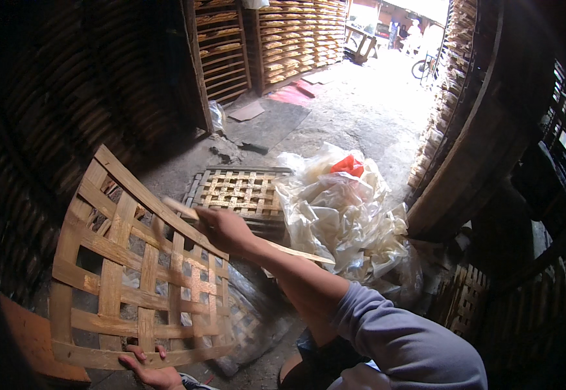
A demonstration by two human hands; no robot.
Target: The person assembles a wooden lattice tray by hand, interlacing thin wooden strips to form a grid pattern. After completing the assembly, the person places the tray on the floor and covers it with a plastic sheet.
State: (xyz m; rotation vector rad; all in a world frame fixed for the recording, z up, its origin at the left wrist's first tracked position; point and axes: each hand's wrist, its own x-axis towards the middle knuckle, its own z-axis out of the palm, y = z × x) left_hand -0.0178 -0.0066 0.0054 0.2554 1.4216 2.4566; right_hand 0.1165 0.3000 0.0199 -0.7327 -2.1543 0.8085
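A woven bamboo rack with wide flat slats stands tilted in front of me on the left. My left hand grips its lower edge, with fingertips curling over the slat. Across its upper right edge reaches my right arm, and my right hand is closed around a thin, pale wooden strip. One end of that strip pokes out left of the fist over the rack's top slat; the other runs out to the right behind my forearm. Slight blur covers the right hand.
Beyond the rack lie a stack of woven racks and a large heap of pale plastic sheeting with a red piece. Loaded drying shelves line the back. A wooden post rises at right. Far off are people and a bicycle.
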